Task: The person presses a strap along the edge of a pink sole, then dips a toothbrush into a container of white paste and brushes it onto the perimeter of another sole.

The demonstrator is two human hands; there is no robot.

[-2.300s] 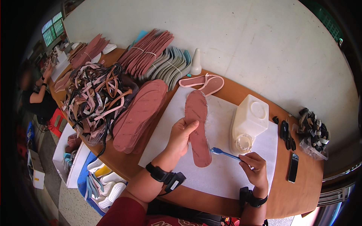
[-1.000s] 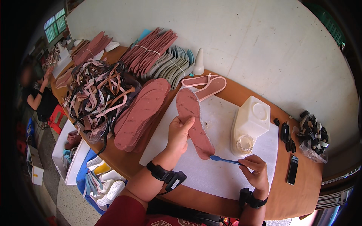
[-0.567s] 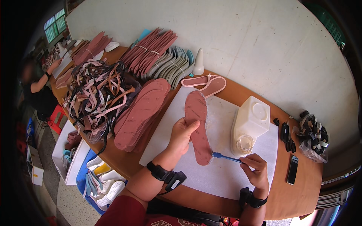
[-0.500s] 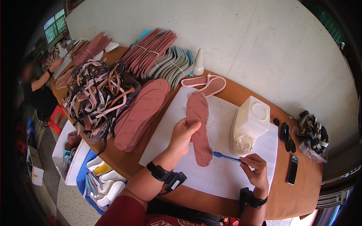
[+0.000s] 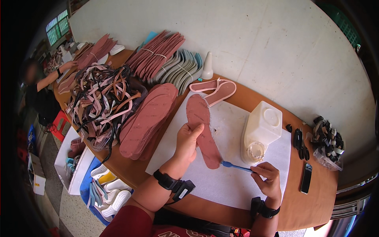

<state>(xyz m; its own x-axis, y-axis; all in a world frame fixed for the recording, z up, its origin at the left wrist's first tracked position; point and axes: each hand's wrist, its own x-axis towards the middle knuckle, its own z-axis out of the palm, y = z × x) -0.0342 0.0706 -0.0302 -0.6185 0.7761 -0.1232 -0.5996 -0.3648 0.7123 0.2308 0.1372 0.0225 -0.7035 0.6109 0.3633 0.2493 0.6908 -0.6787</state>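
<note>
My left hand point(image 5: 188, 141) grips a reddish-pink insole point(image 5: 209, 146) by its middle, the thumb lying across its face. A pale, wet-looking line runs along the insole's right edge. In my right hand point(image 5: 267, 177) is a blue brush point(image 5: 237, 167), pinched by the end of its handle. The brush tip meets the insole's lower right edge. Beyond the brush, a white plastic bottle point(image 5: 263, 122) lies on its side with its crusted mouth point(image 5: 255, 151) toward me. Under all this spreads a white sheet point(image 5: 179, 179).
Left of the sheet lie stacked insoles point(image 5: 148, 118) and a heap of straps point(image 5: 104, 102). Bundled insoles point(image 5: 156, 55), a white cone point(image 5: 207, 66) and a strap-edged insole point(image 5: 225, 93) sit behind. At right are scissors point(image 5: 303, 148), a phone point(image 5: 306, 177) and a strap bundle point(image 5: 327, 138). A co-worker point(image 5: 41, 91) works far left.
My left hand has shifted the insole slightly up and left, tilting its top leftward. The brush tip stays near its lower edge. The co-worker's arm has moved toward the pink insoles.
</note>
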